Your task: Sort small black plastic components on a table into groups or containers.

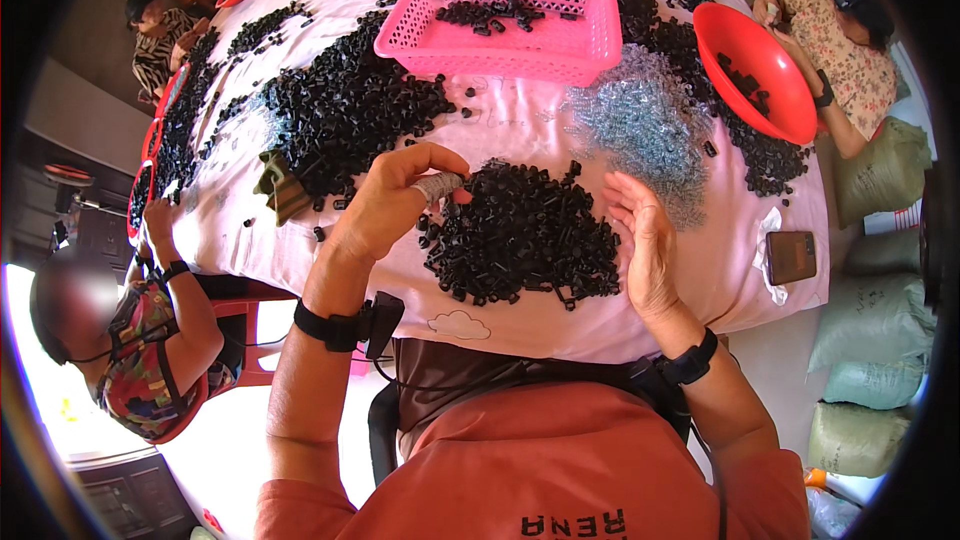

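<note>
A heap of small black plastic pieces (520, 235) lies on the pink cloth right in front of me. My left hand (405, 190) is at the heap's upper left edge, its fingers curled in and pressed together. Greyish-white tape wraps one of its fingers. Whether a piece sits between the fingertips is hidden. On the heap's right side, my right hand (645, 245) is held with fingers stretched out and slightly apart, nothing in it. Just beyond that hand spreads a pile of small clear plastic pieces (645, 125).
A pink perforated basket (500, 55) holding some black pieces stands at the far middle. At the right are a red basin (755, 70) and a phone (791, 257) on white tissue. More black pieces (350, 100) and a striped green cloth (283, 187) lie left. Other people sit around the table.
</note>
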`<control>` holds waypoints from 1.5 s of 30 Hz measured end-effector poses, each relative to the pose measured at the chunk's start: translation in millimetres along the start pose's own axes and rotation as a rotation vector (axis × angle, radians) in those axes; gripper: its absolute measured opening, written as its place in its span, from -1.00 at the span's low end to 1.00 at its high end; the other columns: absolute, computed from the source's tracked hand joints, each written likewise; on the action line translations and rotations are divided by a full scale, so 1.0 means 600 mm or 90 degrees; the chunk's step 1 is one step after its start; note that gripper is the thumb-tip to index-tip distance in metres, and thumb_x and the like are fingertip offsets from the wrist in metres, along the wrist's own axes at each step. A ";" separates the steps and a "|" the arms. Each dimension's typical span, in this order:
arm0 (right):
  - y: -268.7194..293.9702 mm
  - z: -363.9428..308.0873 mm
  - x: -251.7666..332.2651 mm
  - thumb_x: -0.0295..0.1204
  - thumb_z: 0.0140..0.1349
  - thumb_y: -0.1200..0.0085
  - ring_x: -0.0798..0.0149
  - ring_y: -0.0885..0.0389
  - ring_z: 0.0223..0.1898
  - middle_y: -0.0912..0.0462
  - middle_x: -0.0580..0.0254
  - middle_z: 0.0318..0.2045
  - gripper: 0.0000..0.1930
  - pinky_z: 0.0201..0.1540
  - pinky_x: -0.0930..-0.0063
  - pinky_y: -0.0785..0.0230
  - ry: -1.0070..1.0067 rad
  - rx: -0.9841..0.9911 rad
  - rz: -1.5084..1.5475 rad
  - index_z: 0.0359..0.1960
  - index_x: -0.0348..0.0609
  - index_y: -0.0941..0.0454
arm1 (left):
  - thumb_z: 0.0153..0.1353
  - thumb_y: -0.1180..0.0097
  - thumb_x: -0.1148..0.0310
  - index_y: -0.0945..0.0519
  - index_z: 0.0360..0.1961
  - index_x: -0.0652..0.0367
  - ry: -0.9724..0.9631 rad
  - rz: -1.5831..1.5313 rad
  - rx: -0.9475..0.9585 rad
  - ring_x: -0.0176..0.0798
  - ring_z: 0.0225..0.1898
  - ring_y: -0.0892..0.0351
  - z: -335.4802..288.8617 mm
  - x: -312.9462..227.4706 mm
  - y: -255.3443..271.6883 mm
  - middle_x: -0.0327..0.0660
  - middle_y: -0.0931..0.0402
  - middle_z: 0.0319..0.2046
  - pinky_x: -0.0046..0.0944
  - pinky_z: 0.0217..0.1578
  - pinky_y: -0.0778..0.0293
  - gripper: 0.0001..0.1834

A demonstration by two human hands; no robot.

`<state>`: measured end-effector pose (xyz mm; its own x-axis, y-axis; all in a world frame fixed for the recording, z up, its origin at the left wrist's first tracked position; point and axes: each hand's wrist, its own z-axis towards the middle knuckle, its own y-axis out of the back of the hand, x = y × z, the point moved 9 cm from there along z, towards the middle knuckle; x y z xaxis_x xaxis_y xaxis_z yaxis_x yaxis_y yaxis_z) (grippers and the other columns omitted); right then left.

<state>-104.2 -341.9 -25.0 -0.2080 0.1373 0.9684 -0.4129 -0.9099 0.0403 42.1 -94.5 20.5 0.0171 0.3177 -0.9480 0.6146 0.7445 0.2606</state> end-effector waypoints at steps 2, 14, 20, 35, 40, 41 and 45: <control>-0.002 0.001 0.002 0.19 0.57 0.31 0.09 -0.58 0.22 -0.58 -0.04 0.22 -0.22 0.29 0.22 -0.38 -0.003 0.008 -0.003 0.31 -0.38 -0.43 | 0.37 -0.11 0.60 -0.69 -0.06 0.23 0.013 -0.037 -0.021 -0.43 -0.26 -0.69 -0.003 0.003 0.005 -0.30 -0.67 -0.20 -0.49 -0.30 -0.43 -0.81; -0.005 -0.001 0.006 0.15 0.59 0.35 0.10 -0.55 0.25 -0.56 -0.03 0.24 -0.25 0.31 0.24 -0.36 -0.008 0.023 -0.011 0.32 -0.38 -0.41 | 0.37 -0.02 0.65 -0.65 -0.01 0.28 0.001 -0.123 -0.078 -0.41 -0.25 -0.64 -0.010 0.042 0.032 -0.25 -0.65 -0.21 -0.44 -0.30 -0.48 -0.74; -0.003 0.000 0.004 0.17 0.58 0.35 0.11 -0.55 0.25 -0.57 -0.02 0.23 -0.24 0.31 0.25 -0.35 -0.010 0.022 -0.021 0.32 -0.38 -0.41 | 0.36 -0.06 0.65 -0.65 0.02 0.28 -0.028 -0.027 -0.159 -0.49 -0.35 -0.52 -0.011 0.040 0.052 -0.29 -0.64 -0.30 -0.44 -0.35 -0.44 -0.74; -0.004 -0.001 0.006 0.13 0.61 0.39 0.12 -0.53 0.25 -0.56 0.01 0.24 -0.28 0.30 0.25 -0.35 -0.002 0.031 -0.032 0.31 -0.35 -0.43 | 0.35 -0.15 0.52 -0.64 -0.01 0.31 -0.016 0.131 -0.390 -0.36 -0.59 -0.62 -0.039 0.053 0.158 -0.13 -0.68 -0.31 -0.33 -0.57 -0.44 -0.78; -0.002 -0.001 0.001 0.14 0.60 0.38 0.13 -0.53 0.25 -0.56 0.02 0.24 -0.28 0.30 0.26 -0.34 -0.013 0.027 -0.026 0.31 -0.33 -0.43 | 0.46 -0.12 0.43 -0.66 -0.07 0.31 0.035 0.089 -0.341 -0.49 -0.58 -0.47 -0.050 0.050 0.155 -0.24 -0.61 -0.38 -0.41 -0.57 -0.34 -0.82; -0.001 -0.001 0.000 0.14 0.60 0.38 0.13 -0.53 0.26 -0.56 0.02 0.24 -0.28 0.30 0.26 -0.33 -0.013 0.026 -0.026 0.31 -0.33 -0.43 | 0.44 -0.13 0.44 -0.67 -0.08 0.32 0.086 0.102 -0.245 -0.48 -0.57 -0.48 -0.048 0.052 0.132 -0.25 -0.61 -0.39 -0.42 -0.55 -0.36 -0.83; -0.005 0.000 0.003 0.13 0.60 0.38 0.13 -0.52 0.26 -0.56 0.02 0.24 -0.29 0.31 0.26 -0.33 -0.019 0.031 -0.022 0.32 -0.32 -0.43 | 0.39 -0.16 0.54 -0.71 -0.05 0.29 0.055 0.163 -0.044 -0.48 -0.46 -0.52 -0.069 0.057 0.064 -0.27 -0.65 -0.38 -0.39 -0.44 -0.44 -0.82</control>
<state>-103.4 -339.0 -23.6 -0.1681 0.1576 0.9731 -0.3749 -0.9232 0.0848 33.6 -31.0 5.8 0.0956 0.5476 -0.8312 0.5442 0.6705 0.5043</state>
